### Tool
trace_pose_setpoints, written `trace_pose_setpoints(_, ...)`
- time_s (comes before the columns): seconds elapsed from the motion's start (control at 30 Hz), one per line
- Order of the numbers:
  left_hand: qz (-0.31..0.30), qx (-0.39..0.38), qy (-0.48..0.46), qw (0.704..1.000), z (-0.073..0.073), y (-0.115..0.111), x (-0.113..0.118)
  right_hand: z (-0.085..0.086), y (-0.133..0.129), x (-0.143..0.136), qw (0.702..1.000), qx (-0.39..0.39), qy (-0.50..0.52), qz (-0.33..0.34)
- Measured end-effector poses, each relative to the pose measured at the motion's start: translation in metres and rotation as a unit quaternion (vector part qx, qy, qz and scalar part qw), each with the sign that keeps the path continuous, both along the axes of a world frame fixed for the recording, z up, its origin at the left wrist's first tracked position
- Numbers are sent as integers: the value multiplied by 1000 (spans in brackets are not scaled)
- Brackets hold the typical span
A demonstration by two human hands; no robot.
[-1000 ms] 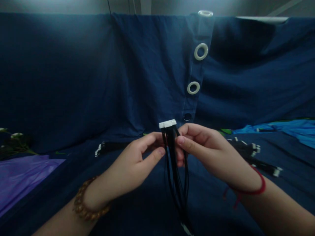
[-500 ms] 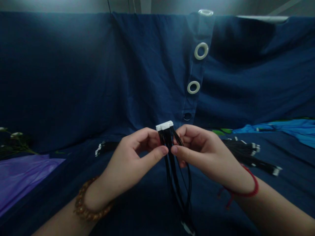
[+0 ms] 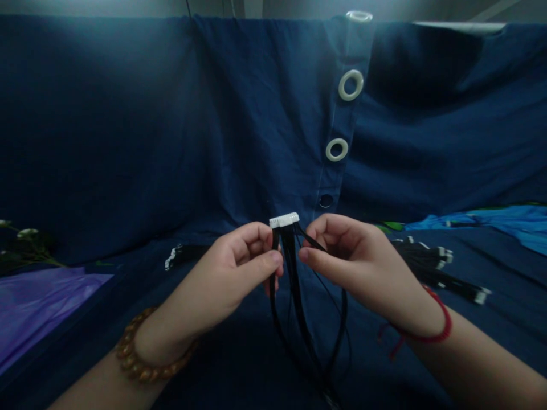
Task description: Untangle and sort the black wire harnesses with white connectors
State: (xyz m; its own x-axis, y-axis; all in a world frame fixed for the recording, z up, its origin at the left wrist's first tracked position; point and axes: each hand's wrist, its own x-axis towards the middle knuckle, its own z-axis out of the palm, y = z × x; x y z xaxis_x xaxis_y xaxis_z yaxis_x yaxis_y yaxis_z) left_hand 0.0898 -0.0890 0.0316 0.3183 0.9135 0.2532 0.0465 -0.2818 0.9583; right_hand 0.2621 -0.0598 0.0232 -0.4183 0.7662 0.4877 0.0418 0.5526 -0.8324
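A white multi-pin connector point(image 3: 284, 220) sits at the top of a wire harness, with black wires point(image 3: 294, 290) hanging down from it in separate strands. My left hand point(image 3: 245, 256) pinches the strand at the connector's left end between thumb and fingers. On the other side, my right hand point(image 3: 346, 245) is closed on the strand leaving the right end, pulling it out sideways. The middle strands hang free between both hands. Lower down, the strands come together near the bottom edge, where their ends are hard to make out.
Dark blue cloth point(image 3: 239, 347) covers the table and the backdrop. Another black harness with a white end point(image 3: 173, 257) lies behind my left hand. Several bundled harnesses point(image 3: 427, 256) lie at right, near blue plastic point(image 3: 496, 219). Purple wrapping point(image 3: 47, 307) and white flowers point(image 3: 28, 233) are at left.
My hands have moved slightly apart. The wires, bunched together before, are now spread into left, middle and right strands below the connector.
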Motion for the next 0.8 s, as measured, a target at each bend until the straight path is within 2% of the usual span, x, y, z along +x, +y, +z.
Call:
trace_pose_setpoints(0.1, -52, -69, -61, 994, 1, -1, -1, -1, 1, 0, 1000, 14, -10, -18)
trace_pose_setpoints(0.2, -73, -105, -73, 989, 0, 0, 0, -1, 1, -1, 1000, 9, -13, -13)
trace_pose_setpoints(0.33, -80, -115, -62, 988, -3, 3, 2, -3, 0, -2, 999, -31, -9, 18)
trace_pose_setpoints(0.5, -91, -90, -31, 991, -7, 3, 3, -3, -3, -6, 996, -78, 10, 47)
trace_pose_setpoints(0.57, -68, -71, -12, 995, -9, 3, 3, -3, -4, -7, 995, -85, 21, 55)
trace_pose_setpoints(0.67, -1, -6, 22, 1000, -11, 3, 3, -2, -5, -8, 993, -89, 33, 75)
trace_pose_setpoints(0.8, 71, 67, 50, 994, -12, 7, 3, -1, -4, -8, 992, -87, 27, 88)
